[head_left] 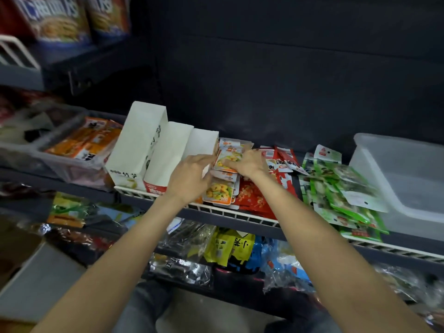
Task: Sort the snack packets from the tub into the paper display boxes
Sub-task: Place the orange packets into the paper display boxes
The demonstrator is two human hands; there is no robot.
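Shelf [252,221], wire front rail: I log its contents, largest first.

Clear tub [408,183], right end of shelf: looks empty, so unloading seems done.

Three white paper display boxes [153,150], left part: upright, contents hidden; filling appears outstanding.

Green packets [341,193], by the tub: loose heap.

Red packets [254,200], middle: loose.

Orange shrimp packets [222,191], beside the nearest box: stacked flat, long axes running front edge to back.

My left hand [189,179] braces that box; my right hand [245,164] presses fingers onto the top packet, pinching nothing I can confirm.
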